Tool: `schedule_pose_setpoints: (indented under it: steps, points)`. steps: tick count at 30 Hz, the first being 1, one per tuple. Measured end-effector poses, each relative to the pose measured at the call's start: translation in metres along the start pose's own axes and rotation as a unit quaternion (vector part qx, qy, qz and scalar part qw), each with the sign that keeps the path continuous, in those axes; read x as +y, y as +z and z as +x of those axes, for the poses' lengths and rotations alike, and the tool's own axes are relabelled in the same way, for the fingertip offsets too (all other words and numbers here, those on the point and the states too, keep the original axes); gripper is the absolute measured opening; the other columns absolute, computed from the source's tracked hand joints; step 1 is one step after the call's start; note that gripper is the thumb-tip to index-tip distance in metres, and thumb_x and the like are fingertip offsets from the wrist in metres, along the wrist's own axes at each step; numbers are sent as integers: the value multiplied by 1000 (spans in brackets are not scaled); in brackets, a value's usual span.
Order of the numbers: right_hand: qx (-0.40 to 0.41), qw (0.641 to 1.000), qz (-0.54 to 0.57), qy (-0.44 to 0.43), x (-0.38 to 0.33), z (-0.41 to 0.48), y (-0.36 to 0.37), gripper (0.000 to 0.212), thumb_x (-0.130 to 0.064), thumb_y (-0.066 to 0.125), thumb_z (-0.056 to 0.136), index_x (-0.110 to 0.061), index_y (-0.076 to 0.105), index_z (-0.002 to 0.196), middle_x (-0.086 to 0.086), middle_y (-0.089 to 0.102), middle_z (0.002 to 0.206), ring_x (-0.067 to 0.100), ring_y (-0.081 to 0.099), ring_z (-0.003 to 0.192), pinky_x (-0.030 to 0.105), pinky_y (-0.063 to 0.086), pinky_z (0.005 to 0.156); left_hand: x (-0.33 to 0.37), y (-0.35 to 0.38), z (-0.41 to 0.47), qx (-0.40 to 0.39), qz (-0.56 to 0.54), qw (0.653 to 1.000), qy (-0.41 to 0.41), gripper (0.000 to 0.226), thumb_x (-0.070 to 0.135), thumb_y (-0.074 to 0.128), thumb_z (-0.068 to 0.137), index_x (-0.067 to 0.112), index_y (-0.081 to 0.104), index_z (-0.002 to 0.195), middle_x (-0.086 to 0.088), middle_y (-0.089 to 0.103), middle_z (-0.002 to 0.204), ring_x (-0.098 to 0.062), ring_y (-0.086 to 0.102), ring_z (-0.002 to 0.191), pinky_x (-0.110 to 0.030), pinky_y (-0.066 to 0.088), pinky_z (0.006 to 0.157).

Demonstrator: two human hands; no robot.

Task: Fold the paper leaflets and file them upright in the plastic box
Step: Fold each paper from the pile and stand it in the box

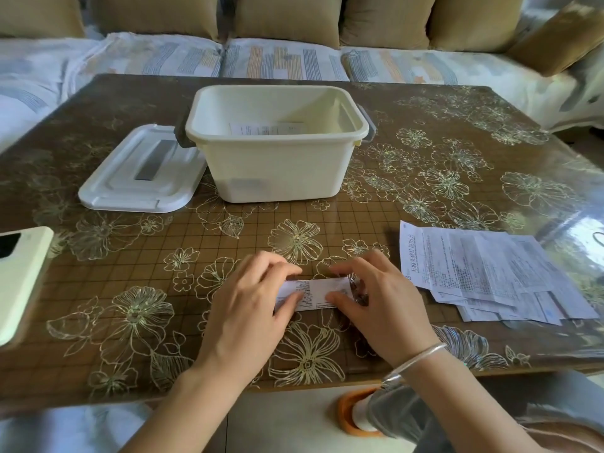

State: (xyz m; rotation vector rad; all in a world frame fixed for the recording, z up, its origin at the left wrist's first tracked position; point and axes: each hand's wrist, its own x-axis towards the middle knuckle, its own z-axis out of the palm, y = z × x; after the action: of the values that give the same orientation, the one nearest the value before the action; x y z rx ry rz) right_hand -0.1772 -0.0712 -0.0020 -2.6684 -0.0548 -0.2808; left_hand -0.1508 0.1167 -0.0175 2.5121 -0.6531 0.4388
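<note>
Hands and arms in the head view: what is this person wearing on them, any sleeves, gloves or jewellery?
Both forearms are bare: no sleeves or gloves show. The wrist of the right hand carries a slim, smooth silver metal bangle. The left hand and its wrist wear nothing. No rings or watch show on either hand.

cream box (pixel 268 165), white lid (pixel 137 178), brown gold-flowered tablecloth (pixel 425 178), silver bracelet (pixel 416 358)

Soft daylight, glare on table (pixel 555 220), edges bowed.
</note>
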Motion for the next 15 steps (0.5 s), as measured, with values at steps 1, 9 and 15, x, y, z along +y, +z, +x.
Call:
schedule_pose_setpoints:
  steps: [1, 9, 15]
  points:
    - [-17, 1000, -4, 4, -1, 2, -2, 35, -45, 70, 79, -37, 61, 113, -13, 51, 104, 6, 52, 83, 24, 50, 64, 1, -1, 0, 10, 11, 1000, -1, 29, 25, 74, 77, 18, 69, 105, 5, 58, 104, -14, 56, 93, -30, 51, 76]
    - [-164, 981, -107, 18, -20, 26, -21, 41, -50, 64, 83, -27, 52, 116, -6, 44, 114, 12, 49, 79, 25, 41, 68, 1, 3, -3, 21, 23, 999, 30, 9, 21, 75, 80, 20, 73, 88, 9, 64, 84, -14, 56, 79, -30, 42, 70]
    - [-246, 961, -120, 37, -28, 38, -26, 56, -56, 68, 77, -19, 49, 114, -2, 55, 112, 17, 54, 93, 29, 46, 78, 3, 1, -8, 16, 13, 1000, 1, 11, 30, 75, 79, 26, 73, 89, 14, 60, 83, -11, 53, 77, -28, 39, 68]
